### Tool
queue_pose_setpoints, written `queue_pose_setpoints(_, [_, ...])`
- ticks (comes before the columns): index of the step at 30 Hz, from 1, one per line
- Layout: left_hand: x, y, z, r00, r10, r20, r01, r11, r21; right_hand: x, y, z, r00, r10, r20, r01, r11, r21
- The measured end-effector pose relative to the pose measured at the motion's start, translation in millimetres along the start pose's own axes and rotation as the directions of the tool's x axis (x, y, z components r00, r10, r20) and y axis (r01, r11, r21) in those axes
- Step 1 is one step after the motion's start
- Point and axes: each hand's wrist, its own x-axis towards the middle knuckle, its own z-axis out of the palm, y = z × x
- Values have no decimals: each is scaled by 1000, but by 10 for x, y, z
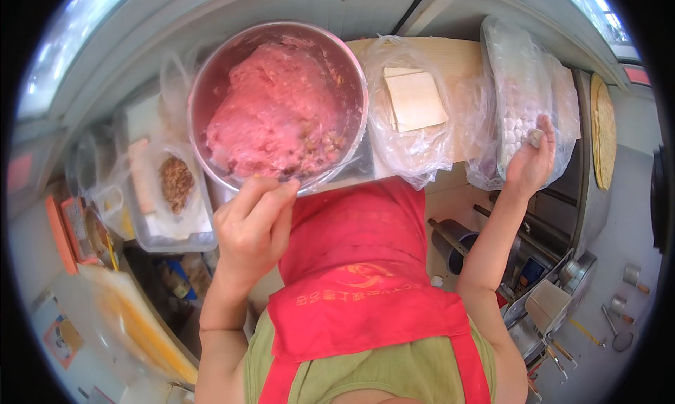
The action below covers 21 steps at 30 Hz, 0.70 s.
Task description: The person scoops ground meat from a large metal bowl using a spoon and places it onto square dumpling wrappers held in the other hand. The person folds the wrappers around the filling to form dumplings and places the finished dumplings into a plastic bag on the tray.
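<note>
My right hand [530,164] is at the right, holding a small pale wonton [535,138] between thumb and fingers. Below it, rows of similar whitish wontons [511,135] lie in a tray lined with clear plastic [519,61]. At the near rim of a large steel bowl [357,74], my left hand [256,222] has its fingers curled together; whether anything is pinched there is hidden. Pink minced meat [279,103] fills much of the bowl, with darker chopped bits near its front. Square dough wrappers [416,101] are stacked on a plastic bag between bowl and tray.
Left of the bowl, a clear plastic tub [174,240] holds a brown crumbly food [176,182] in a bag. A round flatbread [602,130] rests at the far right. Ladles [622,341] and a metal rack [548,298] are at lower right. A dark bucket [453,243] stands under the counter.
</note>
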Motion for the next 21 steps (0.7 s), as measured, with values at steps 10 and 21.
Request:
queue_pose_setpoints(10, [43, 84, 177, 998, 51, -37, -55, 990, -131, -757, -188, 583, 566, 551, 613, -682, -104, 724])
queue_pose_setpoints(21, [-107, 10, 216, 991, 64, -121, -55, 996, 72, -1563, -287, 1095, 265, 711, 651, -697, -326, 639])
